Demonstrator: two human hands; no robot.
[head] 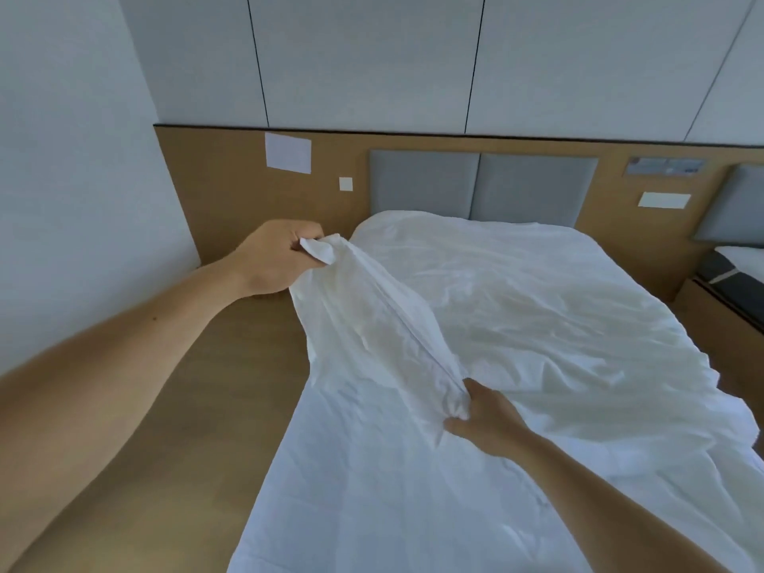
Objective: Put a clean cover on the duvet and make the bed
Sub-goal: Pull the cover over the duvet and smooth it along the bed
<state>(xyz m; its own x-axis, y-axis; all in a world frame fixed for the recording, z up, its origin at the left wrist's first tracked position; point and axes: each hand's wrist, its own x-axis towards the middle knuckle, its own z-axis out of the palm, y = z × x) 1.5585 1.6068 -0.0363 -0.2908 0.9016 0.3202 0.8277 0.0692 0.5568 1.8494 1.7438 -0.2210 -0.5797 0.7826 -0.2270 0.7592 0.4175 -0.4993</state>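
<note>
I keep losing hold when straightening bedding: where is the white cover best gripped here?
Grip the cover along its raised side edge, from the bed's left: left hand on the bunched corner, right hand lower down. That edge forms a ridge between them.

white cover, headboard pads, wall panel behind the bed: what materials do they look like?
White cover: thin woven fabric, probably cotton or a blend; matte, finely creased, bunching where the left hand and right hand grip it.
Headboard pads: grey upholstery, likely fabric over padding; soft matte face, centre seam.
Wall panel: tan wood-look board, probably laminate or veneer; flat, low sheen, dark top edge.
</note>
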